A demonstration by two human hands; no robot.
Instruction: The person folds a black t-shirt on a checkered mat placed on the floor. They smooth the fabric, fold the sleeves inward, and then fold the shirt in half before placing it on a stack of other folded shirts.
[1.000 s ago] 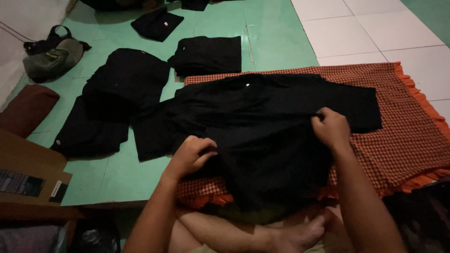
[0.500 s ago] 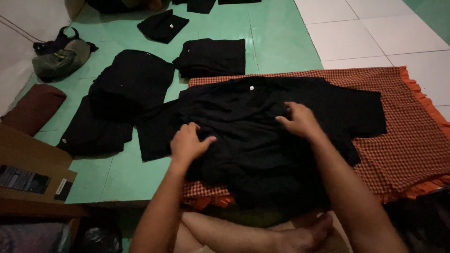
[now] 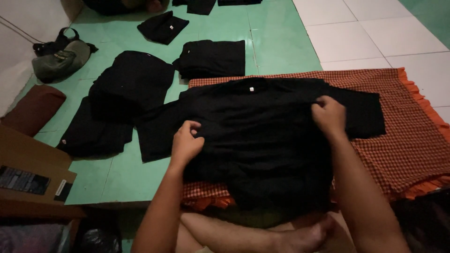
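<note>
A black T-shirt (image 3: 262, 136) lies spread flat, collar away from me, on an orange checked cloth (image 3: 408, 140). My left hand (image 3: 185, 144) pinches the shirt's fabric near its left side, by the sleeve. My right hand (image 3: 329, 115) grips the fabric near the right shoulder. The shirt's left sleeve hangs off the cloth onto the green floor. My bare legs and a foot (image 3: 304, 236) show at the bottom, under the shirt's hem.
Folded black garments lie on the green floor: a stack (image 3: 213, 57), a smaller one (image 3: 162, 26), and a loose pile (image 3: 126, 89). A grey bag (image 3: 58, 61) and a brown cushion (image 3: 33, 107) sit at left, a cardboard box (image 3: 28, 168) near me. White tiles lie far right.
My right hand moved in toward the shirt's middle and then back out to the right shoulder. My left hand stayed on the left side, now pinching fabric.
</note>
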